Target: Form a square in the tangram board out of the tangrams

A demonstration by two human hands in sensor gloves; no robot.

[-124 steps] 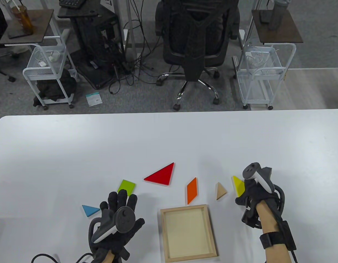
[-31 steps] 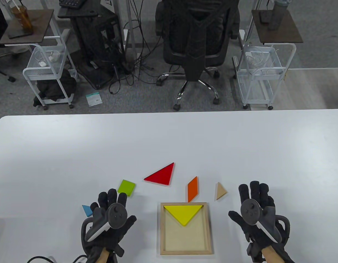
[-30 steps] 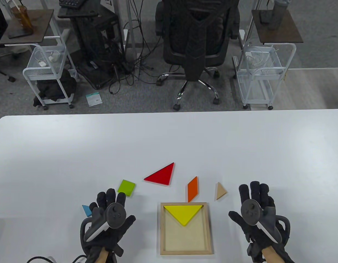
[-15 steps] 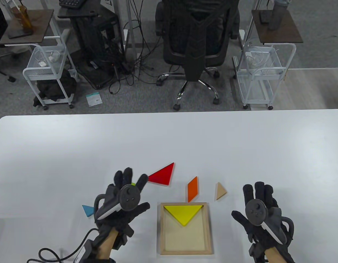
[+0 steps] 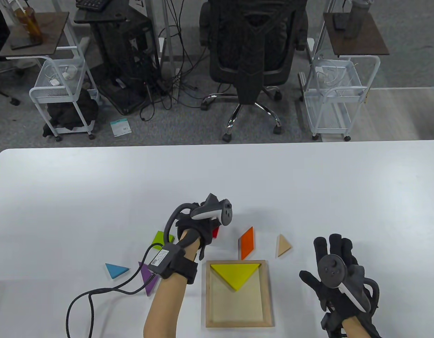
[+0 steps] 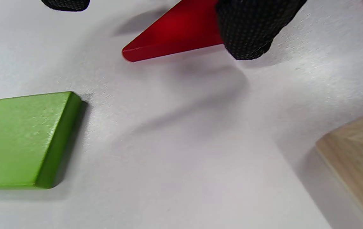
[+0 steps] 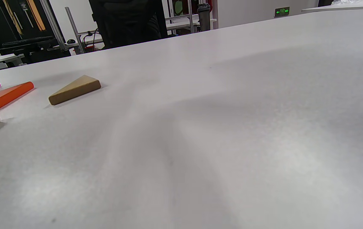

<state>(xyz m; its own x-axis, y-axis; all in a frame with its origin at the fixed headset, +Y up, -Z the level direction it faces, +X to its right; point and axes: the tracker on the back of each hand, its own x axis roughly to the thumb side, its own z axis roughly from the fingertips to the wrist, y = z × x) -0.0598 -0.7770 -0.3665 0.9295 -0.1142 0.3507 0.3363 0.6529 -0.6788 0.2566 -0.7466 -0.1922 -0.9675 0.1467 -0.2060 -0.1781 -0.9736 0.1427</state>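
Note:
The wooden tangram board (image 5: 269, 292) lies near the front edge, with the yellow triangle (image 5: 235, 274) set in its far half. My left hand (image 5: 204, 229) reaches over the red triangle (image 5: 215, 232), fingers curled down on it, and hides most of it. In the left wrist view a gloved fingertip (image 6: 251, 28) presses against the edge of the red triangle (image 6: 175, 35). The green square (image 6: 25, 140) lies just beside it, and the board's corner (image 6: 353, 159) shows at the right. My right hand (image 5: 334, 271) rests flat on the table right of the board, holding nothing.
The orange parallelogram (image 5: 247, 243) and the wooden triangle (image 5: 283, 245) lie beyond the board. The green square (image 5: 159, 238), a purple triangle (image 5: 146, 278) and a blue triangle (image 5: 115, 270) lie to its left. The glove cable (image 5: 90, 295) trails across the table's front left.
My left hand has moved forward and right from the table's front onto the red triangle, uncovering the purple triangle. The right hand has stayed almost still.

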